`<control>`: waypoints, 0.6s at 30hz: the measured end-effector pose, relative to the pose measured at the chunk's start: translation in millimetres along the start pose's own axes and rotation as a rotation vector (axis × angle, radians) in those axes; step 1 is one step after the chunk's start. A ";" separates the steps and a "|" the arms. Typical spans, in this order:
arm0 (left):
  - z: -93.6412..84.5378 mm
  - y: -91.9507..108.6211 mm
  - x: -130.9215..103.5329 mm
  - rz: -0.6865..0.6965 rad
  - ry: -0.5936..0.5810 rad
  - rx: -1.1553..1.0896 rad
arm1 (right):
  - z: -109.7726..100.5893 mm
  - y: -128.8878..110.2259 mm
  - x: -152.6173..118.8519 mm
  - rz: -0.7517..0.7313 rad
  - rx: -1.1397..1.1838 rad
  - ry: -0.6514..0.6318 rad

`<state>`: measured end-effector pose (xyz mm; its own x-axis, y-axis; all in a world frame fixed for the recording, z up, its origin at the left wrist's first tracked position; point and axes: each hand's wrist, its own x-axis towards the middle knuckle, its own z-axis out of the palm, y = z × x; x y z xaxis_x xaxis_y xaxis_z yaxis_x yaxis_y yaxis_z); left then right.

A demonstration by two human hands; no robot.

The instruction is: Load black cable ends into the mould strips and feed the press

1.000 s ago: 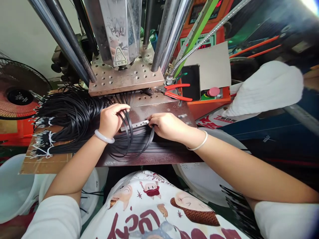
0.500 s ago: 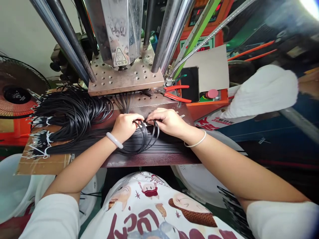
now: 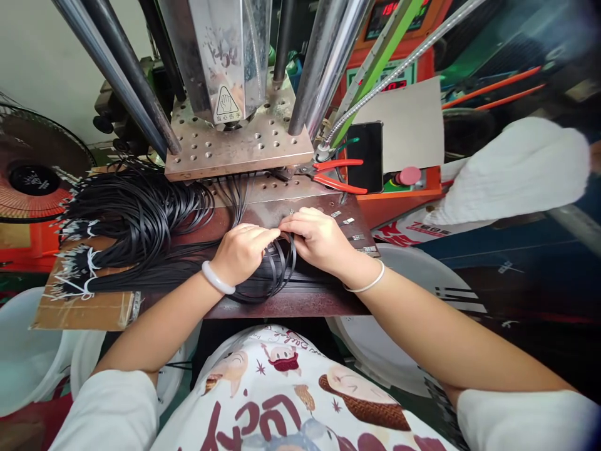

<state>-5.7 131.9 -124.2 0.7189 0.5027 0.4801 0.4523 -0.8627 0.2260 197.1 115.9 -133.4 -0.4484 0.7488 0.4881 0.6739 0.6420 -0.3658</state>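
Note:
Looped black cables (image 3: 280,275) hang in curves between my two hands, above the edge of the metal work plate (image 3: 291,305). My left hand (image 3: 241,250) is closed on them, thumb and forefinger pinched together. The fingertips of my right hand (image 3: 317,235) meet those of the left, pinching the cables' ends. Exactly what sits between the fingertips is hidden. Further black cables (image 3: 235,194) run from under the press plate (image 3: 239,156) down to my left hand. Several small metal-tipped cable ends (image 3: 348,221) lie on the work plate right of my right hand.
Big bundles of black cables (image 3: 141,213) with white ties lie on the left, partly on cardboard (image 3: 84,310). Red-handled pliers (image 3: 340,185) rest beside the press. A phone (image 3: 366,156) and red button (image 3: 409,175) sit at right. White buckets (image 3: 404,351) stand below. A fan (image 3: 35,175) is far left.
My left hand has turned slightly, its fingers covering more of the cables, and both hands have drawn closer together. More cable ends now show beside my right hand.

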 end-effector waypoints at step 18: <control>-10.0 -10.4 -7.0 -0.147 0.125 -0.076 | -13.6 -2.2 -8.7 0.117 0.067 0.235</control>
<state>-20.7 136.8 -121.5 0.5748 0.6171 0.5374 0.5030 -0.7845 0.3628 207.5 105.7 -126.0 -0.2160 0.7647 0.6071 0.6690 0.5688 -0.4785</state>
